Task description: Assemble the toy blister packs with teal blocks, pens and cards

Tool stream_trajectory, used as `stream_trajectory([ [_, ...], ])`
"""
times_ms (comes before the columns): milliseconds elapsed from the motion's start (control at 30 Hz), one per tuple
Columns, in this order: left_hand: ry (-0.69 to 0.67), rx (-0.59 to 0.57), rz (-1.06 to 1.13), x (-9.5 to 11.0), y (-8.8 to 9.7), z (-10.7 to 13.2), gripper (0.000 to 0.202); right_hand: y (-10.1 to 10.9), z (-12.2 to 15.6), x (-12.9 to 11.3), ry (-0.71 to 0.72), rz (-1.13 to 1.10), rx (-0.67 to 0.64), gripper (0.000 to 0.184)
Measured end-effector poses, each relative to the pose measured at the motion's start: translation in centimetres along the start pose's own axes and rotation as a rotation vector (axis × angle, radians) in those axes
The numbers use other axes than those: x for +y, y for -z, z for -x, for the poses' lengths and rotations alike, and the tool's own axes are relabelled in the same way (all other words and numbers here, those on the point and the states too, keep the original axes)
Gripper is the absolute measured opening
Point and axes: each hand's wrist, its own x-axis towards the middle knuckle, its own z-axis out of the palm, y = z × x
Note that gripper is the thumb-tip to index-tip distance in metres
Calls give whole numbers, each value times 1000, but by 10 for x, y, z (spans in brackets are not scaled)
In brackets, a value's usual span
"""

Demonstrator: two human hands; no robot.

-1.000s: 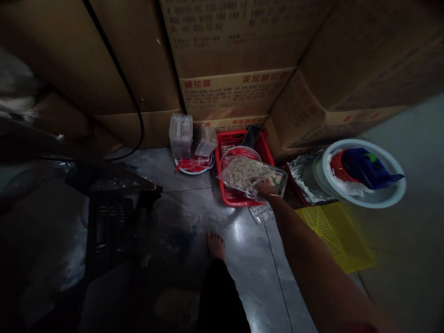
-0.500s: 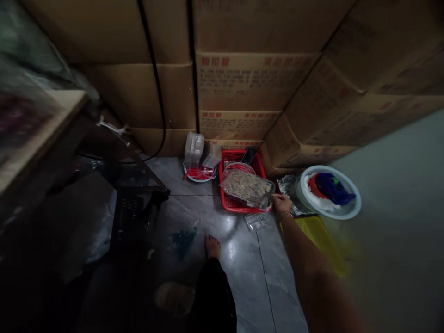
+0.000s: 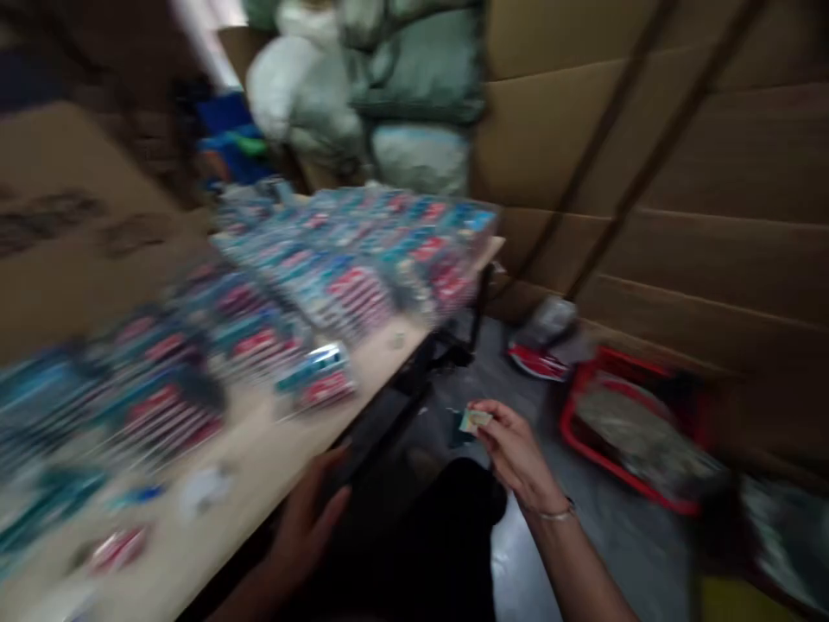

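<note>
The view is smeared by motion. My right hand (image 3: 515, 453) is raised over my lap and pinches a small pale piece (image 3: 475, 421) between thumb and fingertips. My left hand (image 3: 311, 518) rests against the dark front edge of the wooden table (image 3: 259, 466), its fingers curled; whether it grips anything is unclear. Rows of blue-and-red packets (image 3: 324, 276) cover the tabletop. The red basket (image 3: 576, 406) with the clear tray of snacks sits on the floor to the right of my right hand.
Stacked cardboard boxes (image 3: 680, 199) form the wall on the right. Pale stuffed sacks (image 3: 363, 95) pile up at the back. Another cardboard box (image 3: 58, 225) stands at the left. A plate with red items (image 3: 537, 358) lies on the floor by the boxes.
The camera has swung left from the floor corner toward the table. My right hand left the snack tray in the red basket and came back toward me, now pinching a small piece. My left hand came into view.
</note>
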Motion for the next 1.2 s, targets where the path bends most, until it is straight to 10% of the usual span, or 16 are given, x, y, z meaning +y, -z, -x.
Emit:
stream_trajectory([
  [133, 481, -104, 851, 5, 44, 37, 47, -157, 80, 17, 142, 248, -562, 4],
  [333, 355, 194, 1383, -17, 155, 87, 26, -287, 182, 58, 591, 710, -1193, 34],
  [467, 281, 353, 1434, -43, 209, 124, 17, -327, 210, 81, 632, 782, -1381, 50],
  [633, 227, 483, 1462, -60, 248, 140, 21, -361, 213, 102, 518, 680, -1276, 34],
  [1200, 305, 256, 1436, -76, 302, 148, 13, -432, 237, 121, 532, 1084, -1284, 14],
])
